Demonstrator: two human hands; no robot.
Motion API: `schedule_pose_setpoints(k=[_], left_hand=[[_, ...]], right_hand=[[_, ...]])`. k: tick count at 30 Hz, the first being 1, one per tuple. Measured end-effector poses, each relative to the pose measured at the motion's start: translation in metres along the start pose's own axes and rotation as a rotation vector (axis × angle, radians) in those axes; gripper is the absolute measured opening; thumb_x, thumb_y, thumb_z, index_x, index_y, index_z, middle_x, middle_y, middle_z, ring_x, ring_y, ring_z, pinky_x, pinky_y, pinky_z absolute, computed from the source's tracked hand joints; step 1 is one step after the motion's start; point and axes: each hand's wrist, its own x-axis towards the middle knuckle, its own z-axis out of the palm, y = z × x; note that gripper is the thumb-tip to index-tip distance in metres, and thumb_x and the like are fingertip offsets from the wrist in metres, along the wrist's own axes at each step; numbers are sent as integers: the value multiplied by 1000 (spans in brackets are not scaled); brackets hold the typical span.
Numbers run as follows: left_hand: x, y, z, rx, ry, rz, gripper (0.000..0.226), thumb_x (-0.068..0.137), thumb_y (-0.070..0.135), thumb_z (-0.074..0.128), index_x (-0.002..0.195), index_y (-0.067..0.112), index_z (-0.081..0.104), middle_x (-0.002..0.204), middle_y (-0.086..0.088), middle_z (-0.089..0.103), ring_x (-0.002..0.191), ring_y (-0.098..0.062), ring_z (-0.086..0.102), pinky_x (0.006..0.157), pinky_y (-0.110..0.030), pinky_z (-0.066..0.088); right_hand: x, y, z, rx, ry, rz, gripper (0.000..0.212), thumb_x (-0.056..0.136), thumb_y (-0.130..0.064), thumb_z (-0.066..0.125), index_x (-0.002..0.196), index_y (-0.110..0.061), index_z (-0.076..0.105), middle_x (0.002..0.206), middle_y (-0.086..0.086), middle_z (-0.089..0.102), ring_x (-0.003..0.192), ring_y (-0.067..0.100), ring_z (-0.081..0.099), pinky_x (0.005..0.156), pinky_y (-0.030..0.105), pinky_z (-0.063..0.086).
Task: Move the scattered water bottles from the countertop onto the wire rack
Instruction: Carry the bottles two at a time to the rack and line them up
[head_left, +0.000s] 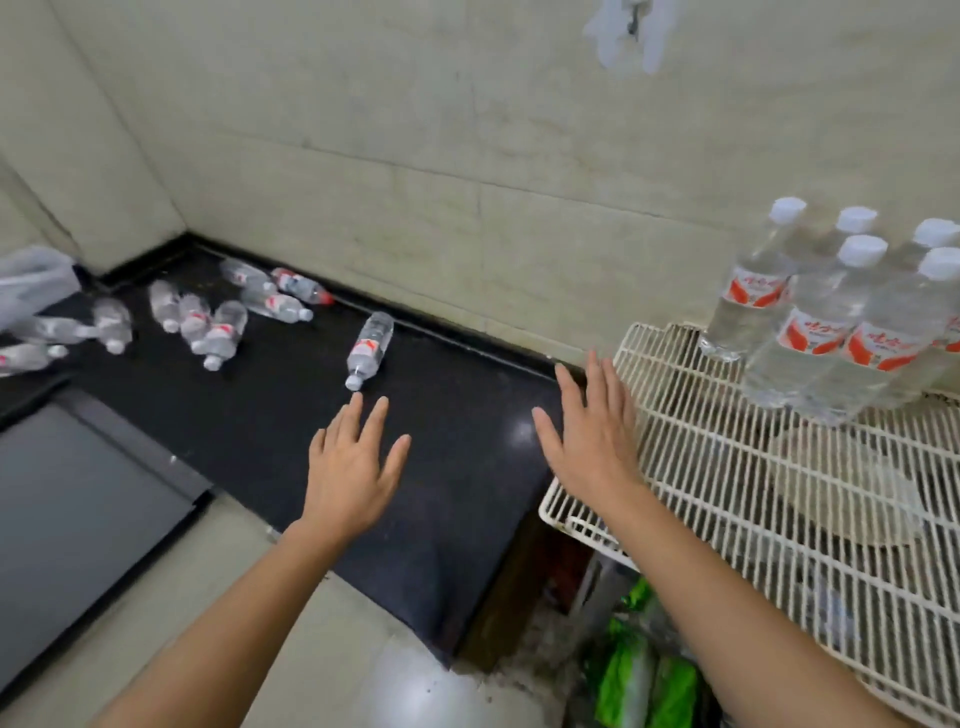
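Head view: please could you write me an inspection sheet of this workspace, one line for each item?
Surface: black countertop, glossy, with a few specks.
Job's things: lone bottle lying apart from the others; scattered bottles lying at the far left; standing bottles, white caps, on the wire rack.
Clutter: plastic bag at the left edge; green packaging below the rack.
Grippers: left hand open above the countertop, just short of the lone bottle's cap; right hand open at the rack's left edge; both hold nothing.
Cables: nothing seen.
Surroundings: tiled wall with a white object hanging; grey panel at lower left.
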Motion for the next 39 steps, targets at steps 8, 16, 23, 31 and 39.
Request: schedule_pose_setpoints(k=[8, 16, 23, 31, 39], left_hand=[[-5, -218, -44, 28, -2, -123, 62, 102, 52, 41, 155, 21, 36, 163, -14, 29, 148, -33, 31, 119, -52, 26], [13, -376, -88, 125, -79, -194, 65, 102, 55, 33, 158, 23, 27, 165, -12, 25, 150, -29, 27, 121, -48, 22], [75, -432, -64, 69, -204, -227, 66, 103, 55, 31, 160, 24, 20, 168, -9, 17, 153, -26, 20, 123, -46, 20], [188, -503, -45, 215, -391, -160, 69, 103, 55, 33, 160, 23, 13, 169, -10, 6, 155, -28, 13, 123, -48, 17], [310, -561, -54, 256, -373, -134, 70, 101, 50, 42, 159, 20, 18, 168, -12, 11, 153, -29, 17, 121, -47, 21]], right_hand=[[20, -202, 100, -37, -51, -94, 65, 103, -46, 45, 157, -13, 32, 168, 21, 10, 156, 37, 8, 125, 52, 11], [44, -368, 177, -78, -208, -267, 68, 97, -41, 57, 155, -10, 38, 165, 24, 20, 153, 39, 21, 121, 54, 23], [102, -415, 243, -99, -340, -256, 71, 101, -41, 49, 160, -16, 21, 169, 20, 1, 156, 35, 8, 125, 48, 13], [229, -475, 325, -41, -460, -201, 70, 100, -39, 50, 160, -17, 20, 168, 19, 1, 155, 35, 9, 125, 47, 14], [334, -539, 362, -20, -530, -259, 70, 100, -37, 50, 160, -15, 21, 168, 20, 5, 154, 36, 12, 124, 48, 19]])
